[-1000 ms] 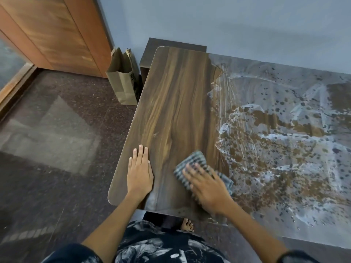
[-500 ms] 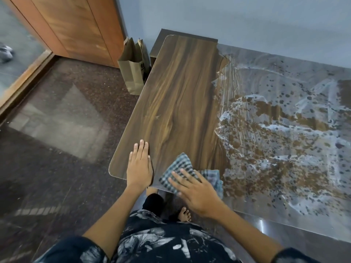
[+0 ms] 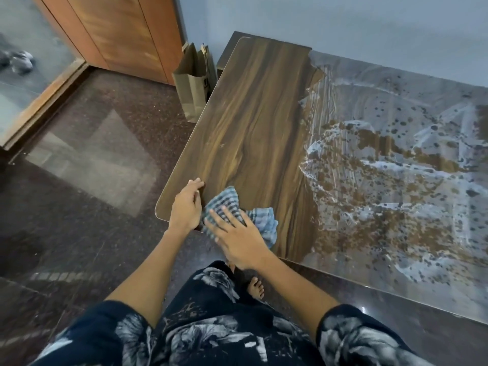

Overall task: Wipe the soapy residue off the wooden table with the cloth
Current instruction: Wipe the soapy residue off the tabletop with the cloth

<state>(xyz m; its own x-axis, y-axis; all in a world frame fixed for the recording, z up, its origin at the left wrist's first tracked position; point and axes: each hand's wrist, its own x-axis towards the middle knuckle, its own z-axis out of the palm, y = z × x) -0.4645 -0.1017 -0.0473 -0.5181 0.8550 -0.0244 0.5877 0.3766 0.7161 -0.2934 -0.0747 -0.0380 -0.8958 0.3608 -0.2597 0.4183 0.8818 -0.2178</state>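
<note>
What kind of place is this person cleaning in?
Probably a room in a home: a wooden table against a plain wall, a wooden door, and a paper bag on the polished stone floor.

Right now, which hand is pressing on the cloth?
The right hand, fingers spread flat across the checked cloth. The left hand rests beside it at the table edge.

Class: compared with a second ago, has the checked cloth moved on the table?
Yes. The cloth, under the right hand, has slid towards the table's near left corner, away from the soapy residue, and now touches the left hand.
</note>
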